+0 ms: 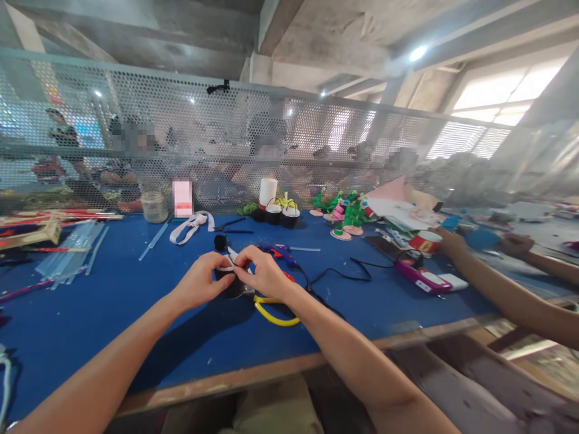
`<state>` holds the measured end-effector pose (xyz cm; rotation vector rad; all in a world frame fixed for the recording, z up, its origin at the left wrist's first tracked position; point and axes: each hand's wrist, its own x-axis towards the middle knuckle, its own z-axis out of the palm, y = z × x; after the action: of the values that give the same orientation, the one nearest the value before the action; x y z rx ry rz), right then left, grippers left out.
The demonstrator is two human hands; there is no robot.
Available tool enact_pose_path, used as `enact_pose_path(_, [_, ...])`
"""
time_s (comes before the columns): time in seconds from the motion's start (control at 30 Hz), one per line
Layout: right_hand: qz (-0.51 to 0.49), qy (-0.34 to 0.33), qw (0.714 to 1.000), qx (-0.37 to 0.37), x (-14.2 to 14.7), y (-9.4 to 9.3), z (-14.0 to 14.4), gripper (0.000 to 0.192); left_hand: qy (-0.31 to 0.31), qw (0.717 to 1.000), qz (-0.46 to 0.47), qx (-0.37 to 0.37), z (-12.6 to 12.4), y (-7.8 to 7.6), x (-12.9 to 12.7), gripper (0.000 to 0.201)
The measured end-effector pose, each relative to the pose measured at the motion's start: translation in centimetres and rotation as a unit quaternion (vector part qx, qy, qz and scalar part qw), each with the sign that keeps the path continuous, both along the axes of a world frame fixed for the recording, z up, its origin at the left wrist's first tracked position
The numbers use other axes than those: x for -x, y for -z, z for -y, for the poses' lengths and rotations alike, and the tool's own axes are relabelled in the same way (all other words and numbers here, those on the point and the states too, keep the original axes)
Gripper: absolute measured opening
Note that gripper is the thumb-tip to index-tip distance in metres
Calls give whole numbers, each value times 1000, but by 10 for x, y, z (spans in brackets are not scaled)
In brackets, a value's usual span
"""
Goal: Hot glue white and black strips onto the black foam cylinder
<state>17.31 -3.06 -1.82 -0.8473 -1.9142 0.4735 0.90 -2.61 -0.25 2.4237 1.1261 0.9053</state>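
My left hand (204, 278) and my right hand (260, 274) meet over the blue table, fingers pinched together on a small black and white piece (222, 269). The fingers hide most of this piece, so its kind is unclear. A fuzzy black ball (220, 243) shows just above my left fingers. Beneath my right wrist lie scissors with yellow handles (277, 319). Just beyond my right hand rests a blue glue gun (283, 252), with a clear glue stick (305, 249) sticking out behind it.
Clear glue sticks (75, 250) lie at left. White ribbon (192, 228), pliers (233, 226), small pots (290, 216) and green felt figures (355, 214) stand along the back near a mesh screen (217, 138). A purple power strip (423, 278) and a co-worker's arm (493, 283) are at right.
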Motion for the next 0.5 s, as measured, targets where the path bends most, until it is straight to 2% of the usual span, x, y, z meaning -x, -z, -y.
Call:
enact_pose_path(0.2, [-5,0,1000,14,2,1,2,7,21,999,15,27,-2,1,2,16])
enact_pose_path(0.33, [-57,14,997,44,1,-2,-1,6,18,996,65,61,-4,1,3,16])
enact_pose_path(0.4, [-74,71,994,42,-7,-6,-7,10,4,992,93,85,-5,1,2,17])
enact_pose_path(0.5, [-22,239,970,26,-32,-11,-22,11,-10,983,130,125,-9,2,2,20])
